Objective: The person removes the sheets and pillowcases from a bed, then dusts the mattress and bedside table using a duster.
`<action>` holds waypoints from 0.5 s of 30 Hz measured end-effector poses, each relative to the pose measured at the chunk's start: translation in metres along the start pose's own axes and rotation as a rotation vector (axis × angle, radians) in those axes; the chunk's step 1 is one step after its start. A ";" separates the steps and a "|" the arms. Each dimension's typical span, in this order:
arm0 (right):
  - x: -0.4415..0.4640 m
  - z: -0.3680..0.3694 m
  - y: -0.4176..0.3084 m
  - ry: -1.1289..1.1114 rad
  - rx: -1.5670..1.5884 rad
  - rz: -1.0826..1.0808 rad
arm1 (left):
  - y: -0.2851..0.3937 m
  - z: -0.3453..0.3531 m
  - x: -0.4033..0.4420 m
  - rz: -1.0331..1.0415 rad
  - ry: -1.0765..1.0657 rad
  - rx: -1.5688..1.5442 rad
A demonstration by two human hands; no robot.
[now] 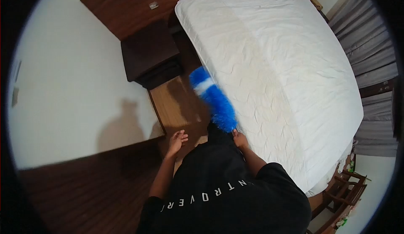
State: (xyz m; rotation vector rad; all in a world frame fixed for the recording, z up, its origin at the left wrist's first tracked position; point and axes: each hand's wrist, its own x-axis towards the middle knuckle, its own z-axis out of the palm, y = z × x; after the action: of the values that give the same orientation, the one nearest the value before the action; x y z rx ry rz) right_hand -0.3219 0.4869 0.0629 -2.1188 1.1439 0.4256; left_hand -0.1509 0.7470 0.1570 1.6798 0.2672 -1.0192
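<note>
Duster [216,101] beside the mattress [286,65] is in closed right grip [240,140]; left grip [176,141] half open, empty; light strokes seem best.

Dk brown nightstand [148,51] nr white wall [71,65], sm. plate [153,5] on wood panel [126,6], grey curtains [366,34] R side, wooden chair [347,199] btm R.

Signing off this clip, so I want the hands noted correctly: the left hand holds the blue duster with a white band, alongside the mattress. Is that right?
Not quite: the hand is wrong. The head view shows the right hand holding the blue duster with a white band, alongside the mattress. The left hand looks empty.
</note>
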 end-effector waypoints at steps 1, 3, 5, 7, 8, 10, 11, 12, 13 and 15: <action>0.011 -0.001 -0.001 0.010 -0.031 -0.111 | 0.008 -0.001 0.006 -0.017 0.017 -0.002; 0.019 -0.044 -0.039 -0.021 -0.040 -0.128 | 0.024 -0.003 0.022 -0.035 0.023 0.022; 0.040 -0.080 -0.066 -0.039 -0.058 -0.158 | 0.036 0.000 0.042 -0.023 -0.041 0.092; 0.072 -0.109 -0.077 0.100 0.040 -0.256 | 0.063 0.008 0.060 -0.009 -0.056 0.107; 0.088 -0.125 -0.081 0.197 0.094 -0.269 | 0.075 0.013 0.065 -0.006 -0.064 0.112; 0.115 -0.159 -0.089 0.385 0.320 -0.271 | 0.101 0.029 0.075 -0.022 -0.071 0.137; 0.127 -0.174 -0.093 0.480 0.491 -0.261 | 0.113 0.038 0.080 -0.024 -0.075 0.158; 0.143 -0.184 -0.095 0.545 0.614 -0.231 | 0.125 0.046 0.085 -0.033 -0.075 0.159; 0.155 -0.190 -0.098 0.606 0.737 -0.201 | 0.135 0.054 0.088 -0.037 -0.103 0.186; 0.156 -0.191 -0.114 0.582 0.834 -0.156 | 0.147 0.069 0.095 -0.065 -0.122 0.204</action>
State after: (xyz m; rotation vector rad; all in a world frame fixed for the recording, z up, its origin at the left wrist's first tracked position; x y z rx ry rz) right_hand -0.1469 0.3024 0.1577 -1.5675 1.1603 -0.6863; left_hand -0.0346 0.6019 0.1850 1.7922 0.1416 -1.2272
